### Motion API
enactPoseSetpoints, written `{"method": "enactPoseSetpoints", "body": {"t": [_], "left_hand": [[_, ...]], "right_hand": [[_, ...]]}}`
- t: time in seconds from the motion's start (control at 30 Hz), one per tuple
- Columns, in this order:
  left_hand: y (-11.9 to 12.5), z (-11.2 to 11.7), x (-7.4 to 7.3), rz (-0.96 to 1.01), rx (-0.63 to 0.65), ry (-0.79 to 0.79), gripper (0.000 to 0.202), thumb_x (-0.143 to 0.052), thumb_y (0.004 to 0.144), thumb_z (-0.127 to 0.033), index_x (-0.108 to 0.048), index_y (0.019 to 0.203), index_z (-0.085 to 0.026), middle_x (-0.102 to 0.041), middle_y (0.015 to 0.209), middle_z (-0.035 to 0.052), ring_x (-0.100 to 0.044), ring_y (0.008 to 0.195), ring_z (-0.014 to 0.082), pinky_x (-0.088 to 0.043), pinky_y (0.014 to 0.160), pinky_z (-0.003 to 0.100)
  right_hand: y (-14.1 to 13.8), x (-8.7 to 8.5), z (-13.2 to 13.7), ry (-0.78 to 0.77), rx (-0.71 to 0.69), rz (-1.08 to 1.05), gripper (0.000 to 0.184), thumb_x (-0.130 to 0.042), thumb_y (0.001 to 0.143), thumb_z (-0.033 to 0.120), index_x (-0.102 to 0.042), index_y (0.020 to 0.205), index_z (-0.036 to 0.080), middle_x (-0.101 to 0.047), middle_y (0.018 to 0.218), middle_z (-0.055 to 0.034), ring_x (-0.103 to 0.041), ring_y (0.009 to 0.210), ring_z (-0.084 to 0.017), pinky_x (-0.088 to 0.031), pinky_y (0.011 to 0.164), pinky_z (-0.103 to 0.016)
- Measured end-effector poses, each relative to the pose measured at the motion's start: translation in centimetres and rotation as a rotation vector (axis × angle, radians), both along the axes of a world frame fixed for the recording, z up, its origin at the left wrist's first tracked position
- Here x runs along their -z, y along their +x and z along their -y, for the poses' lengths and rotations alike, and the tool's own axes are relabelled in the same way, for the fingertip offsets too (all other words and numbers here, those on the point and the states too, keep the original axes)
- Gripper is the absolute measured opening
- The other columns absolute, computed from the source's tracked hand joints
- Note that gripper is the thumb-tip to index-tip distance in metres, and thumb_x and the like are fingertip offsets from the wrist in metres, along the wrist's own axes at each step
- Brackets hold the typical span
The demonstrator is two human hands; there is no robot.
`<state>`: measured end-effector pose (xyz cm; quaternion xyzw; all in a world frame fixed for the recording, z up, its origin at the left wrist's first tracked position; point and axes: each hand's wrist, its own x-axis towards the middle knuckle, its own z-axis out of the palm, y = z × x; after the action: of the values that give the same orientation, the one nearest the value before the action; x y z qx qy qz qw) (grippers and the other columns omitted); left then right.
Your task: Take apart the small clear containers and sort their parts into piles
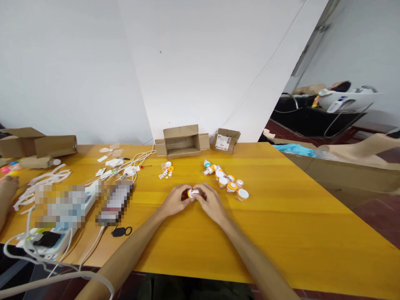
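Between both hands, just above the wooden table [281, 225], is a small round white-and-orange container [194, 193] with a shiny silver-looking patch. My left hand [176, 201] closes its fingers on the left side of it. Thumb and fingers of my right hand [211, 203] pinch its right side. To the right of my hands lies a loose group of similar small containers [231, 187] with white, orange and teal parts, some in clear wrapping. Beyond my left hand is a little pile of white and orange small parts [167, 169].
An open cardboard box [183, 146] and a smaller labelled box [225, 141] stand by the wall. On the left are a phone [115, 203], a power strip [90, 196], tangled white cables and a black ring holder [121, 231]. Another person's hand [9, 187] is at far left.
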<state>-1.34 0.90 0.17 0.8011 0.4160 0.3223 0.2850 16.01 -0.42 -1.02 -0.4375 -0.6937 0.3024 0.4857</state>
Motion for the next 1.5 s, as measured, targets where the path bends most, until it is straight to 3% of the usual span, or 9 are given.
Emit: {"method": "enactPoseSetpoints", "body": {"t": [0.17, 0.3, 0.37, 0.47, 0.57, 0.67, 0.8, 1.27, 1.5], "left_hand": [[0.0, -0.1, -0.1, 0.008, 0.019, -0.002, 0.018, -0.064, 0.086, -0.029, -0.067, 0.101, -0.020, -0.070, 0.097, 0.0043, -0.063, 0.085, 0.0186, -0.050, 0.083, 0.031], [0.0, 0.0, -0.2, -0.001, 0.031, -0.013, 0.016, -0.064, 0.085, -0.027, -0.067, 0.099, -0.021, -0.068, 0.097, 0.0048, -0.061, 0.087, 0.0194, -0.049, 0.085, 0.032], [0.0, 0.1, -0.2, -0.014, 0.023, -0.006, 0.016, -0.064, 0.085, -0.027, -0.067, 0.100, -0.021, -0.068, 0.096, 0.0047, -0.060, 0.088, 0.0201, -0.049, 0.086, 0.033], [-0.1, -0.1, 0.1, -0.038, 0.025, 0.017, 0.014, -0.063, 0.086, -0.030, -0.067, 0.096, -0.022, -0.065, 0.093, 0.0046, -0.058, 0.089, 0.0209, -0.048, 0.086, 0.034], [-0.1, -0.3, 0.4, -0.051, 0.023, 0.040, 0.013, -0.063, 0.087, -0.031, -0.067, 0.091, -0.020, -0.062, 0.091, 0.0046, -0.057, 0.090, 0.0211, -0.048, 0.086, 0.034], [-0.2, -0.3, 0.5, -0.066, 0.028, 0.063, 0.011, -0.062, 0.086, -0.027, -0.066, 0.094, -0.020, -0.062, 0.096, 0.0055, -0.056, 0.094, 0.0217, -0.046, 0.089, 0.036], [-0.1, -0.2, 0.3, -0.086, 0.035, 0.049, 0.012, -0.062, 0.088, -0.030, -0.067, 0.095, -0.022, -0.063, 0.096, 0.0054, -0.056, 0.095, 0.0222, -0.045, 0.091, 0.036], [-0.3, -0.4, 0.5, -0.062, 0.036, 0.045, 0.014, -0.066, 0.086, -0.031, -0.067, 0.096, -0.021, -0.061, 0.093, 0.0047, -0.055, 0.093, 0.0220, -0.045, 0.088, 0.034], [-0.2, -0.3, 0.3, -0.087, 0.040, 0.071, 0.010, -0.064, 0.087, -0.029, -0.067, 0.092, -0.021, -0.063, 0.093, 0.0047, -0.056, 0.092, 0.0219, -0.045, 0.087, 0.035]], "right_hand": [[-0.2, 0.4, -0.4, -0.062, 0.011, -0.075, 0.019, -0.063, 0.079, 0.034, -0.065, 0.095, 0.025, -0.068, 0.093, -0.0027, -0.063, 0.083, -0.021, -0.052, 0.078, -0.034], [-0.1, 0.6, -0.5, -0.179, 0.067, -0.061, 0.020, -0.063, 0.081, 0.043, -0.063, 0.083, 0.023, -0.067, 0.074, -0.0012, -0.061, 0.066, -0.019, -0.051, 0.065, -0.032], [0.1, 0.4, -0.4, -0.131, 0.048, -0.020, 0.018, -0.060, 0.084, 0.040, -0.063, 0.077, 0.024, -0.067, 0.072, -0.0015, -0.061, 0.066, -0.020, -0.050, 0.067, -0.032], [0.2, 0.1, -0.1, -0.004, -0.013, 0.001, 0.010, -0.058, 0.083, 0.028, -0.067, 0.086, 0.026, -0.069, 0.087, -0.0029, -0.063, 0.081, -0.021, -0.051, 0.079, -0.035], [0.0, 0.1, 0.0, 0.036, -0.084, -0.006, 0.021, -0.055, 0.081, 0.021, -0.067, 0.097, 0.027, -0.069, 0.098, -0.0036, -0.063, 0.094, -0.022, -0.050, 0.088, -0.037], [-0.2, 0.6, -0.2, 0.002, -0.027, -0.022, 0.027, -0.062, 0.078, 0.025, -0.064, 0.105, 0.026, -0.068, 0.104, -0.0046, -0.063, 0.097, -0.023, -0.051, 0.089, -0.038], [-0.2, 1.1, -0.4, -0.061, 0.072, -0.006, 0.018, -0.066, 0.078, 0.031, -0.065, 0.095, 0.025, -0.069, 0.093, -0.0029, -0.064, 0.087, -0.023, -0.052, 0.084, -0.037], [0.1, 0.8, -0.2, 0.033, -0.120, -0.017, 0.028, -0.051, 0.087, 0.025, -0.063, 0.112, 0.027, -0.069, 0.111, -0.0053, -0.062, 0.108, -0.023, -0.048, 0.099, -0.040], [-0.1, 1.0, -0.3, -0.046, 0.015, 0.002, 0.027, -0.064, 0.080, 0.035, -0.064, 0.105, 0.025, -0.070, 0.104, -0.0057, -0.065, 0.097, -0.025, -0.051, 0.091, -0.040]]}}
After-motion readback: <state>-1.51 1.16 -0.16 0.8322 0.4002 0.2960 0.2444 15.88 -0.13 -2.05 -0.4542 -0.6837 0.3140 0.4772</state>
